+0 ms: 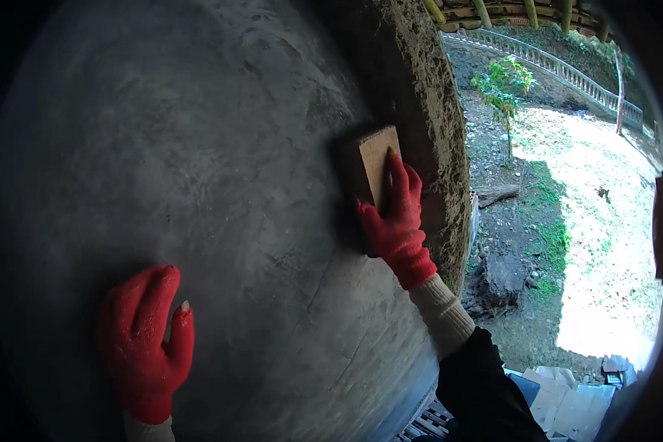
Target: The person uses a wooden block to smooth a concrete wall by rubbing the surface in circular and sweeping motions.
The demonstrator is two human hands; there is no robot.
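A grey plastered wall (221, 169) with swirling trowel marks fills the left and middle of the head view. My right hand (399, 221), in a red knit glove, grips a wooden block (376, 158) that lies against this wall near its right edge. The thumb is on the block's left side and the fingers are along its right. Lower left, my left hand (146, 339) wears a matching glove with a torn thumb tip. It holds nothing, the thumb apart from the fingers. Whether it touches the wall I cannot tell.
A rough, brownish wall edge (438, 110) runs down just right of the block. Beyond it lies a yard with a small tree (505, 92), a stump (502, 280) and sunlit ground. Pale sheets (574, 405) lie at the lower right. Roof tiles overhang the top.
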